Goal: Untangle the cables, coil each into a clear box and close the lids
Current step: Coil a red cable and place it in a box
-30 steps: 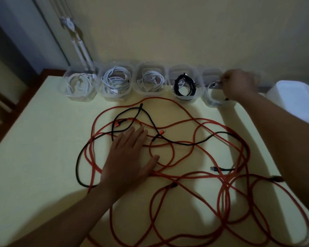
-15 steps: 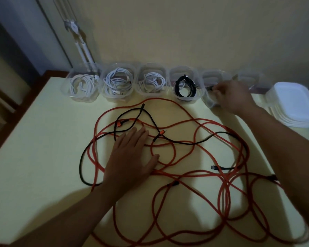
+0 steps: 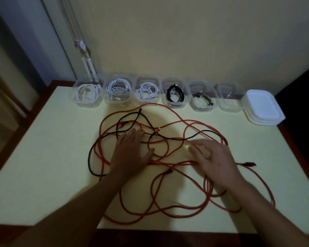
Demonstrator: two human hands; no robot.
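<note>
Head cam | L hand [image 3: 132, 150] lay flat, fingers straight, pressing red cable [image 3: 175, 164] + black cable [image 3: 88, 158] mid-table, prob. pinning tangle | R hand [image 3: 216, 161] blurred, fingers spread over red loops, pinched nothing | 6th box [image 3: 229, 97] empty, lids [image 3: 264, 107] stacked beside it.

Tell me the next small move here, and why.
Probably pinch the free red plug with the right hand and draw it out. The left hand rests flat on the tangle, neither grips anything, and the rightmost box looks empty.
</note>
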